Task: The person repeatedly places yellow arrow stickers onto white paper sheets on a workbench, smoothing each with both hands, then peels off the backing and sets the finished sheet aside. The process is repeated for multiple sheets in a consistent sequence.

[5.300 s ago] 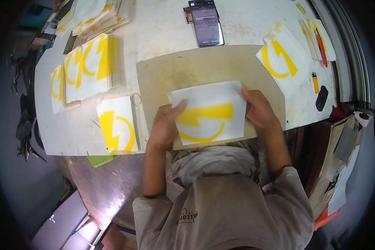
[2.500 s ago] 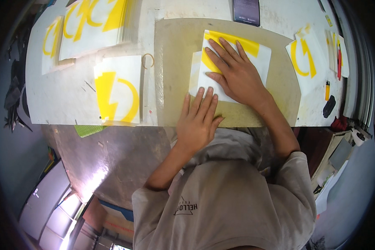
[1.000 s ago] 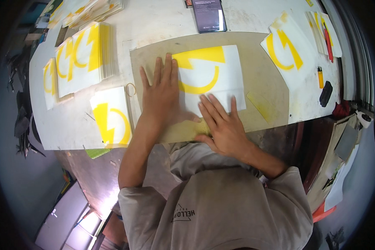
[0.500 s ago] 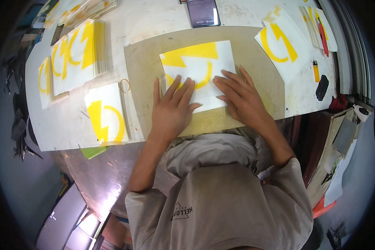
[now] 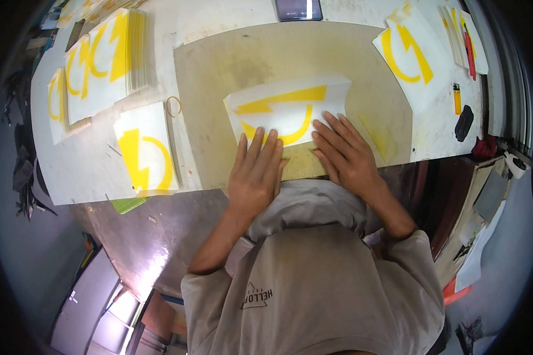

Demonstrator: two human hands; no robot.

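Note:
A white paper sheet with a yellow printed shape (image 5: 287, 121) lies on the brown mat (image 5: 219, 65) in front of me. Its far edge looks curled upward, so the print appears squashed. My left hand (image 5: 257, 171) rests with outstretched fingers on the sheet's near left part. On the near right part lies my right hand (image 5: 348, 154), fingers spread and pointing away from me. Neither hand is closed round the paper. My hands cover portions of the sheet's near edge.
To the left stand stacks of similar printed sheets (image 5: 103, 65) and a smaller pile (image 5: 145, 151) beside a rubber band (image 5: 173, 106). More sheets (image 5: 405, 65) lie at right, near a red pen-like tool (image 5: 469, 53), a yellow lighter (image 5: 456, 99) and a black object (image 5: 464, 123). A phone (image 5: 299, 10) sits at the back.
The sheet has slid toward me, and its far edge now curls up instead of lying flat. Both hands have moved nearer my body with it. The view has shifted slightly.

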